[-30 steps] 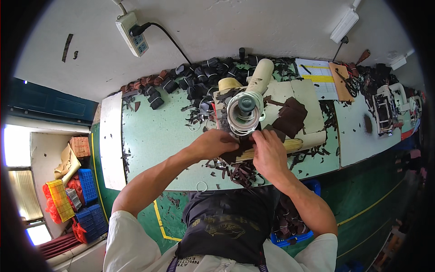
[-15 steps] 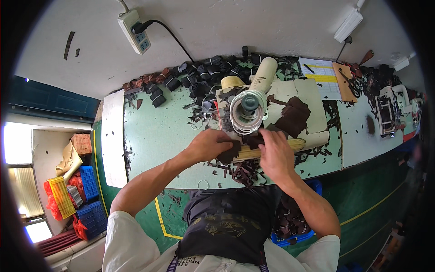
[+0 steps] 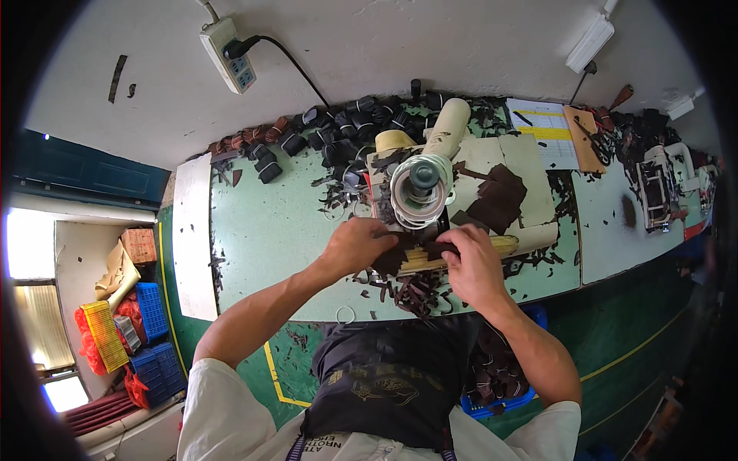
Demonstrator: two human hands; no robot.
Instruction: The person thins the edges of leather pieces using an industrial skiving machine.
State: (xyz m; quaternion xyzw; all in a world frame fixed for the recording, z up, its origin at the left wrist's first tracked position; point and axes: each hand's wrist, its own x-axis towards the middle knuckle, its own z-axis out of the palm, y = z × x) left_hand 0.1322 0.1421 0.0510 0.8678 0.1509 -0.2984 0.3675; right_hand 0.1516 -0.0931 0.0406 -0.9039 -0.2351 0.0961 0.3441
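- Because the dark brown piece [image 3: 390, 260] is hanging over the pale yellow bar [image 3: 500, 246], near the middle of the front edge of the worktop [image 3: 261, 238], a loose pinch could be letting it slide off.
- The left hand [image 3: 359, 244] is pinching that piece; its grip is bunching the near corner, so an uneven pull could be creasing it.
- The right hand [image 3: 475, 257] is pinching a dark strip [image 3: 440, 249] between thumb and fingers; whether both grips are sharing one sheet, one cannot tell.
- White rings [image 3: 419, 223] are encircling the post just beyond, toward the rear edge; a careless knuckle could be snagging them.
- Scraps [image 3: 415, 296] are littering the front edge; a brushing wrist could be sending some floorward.
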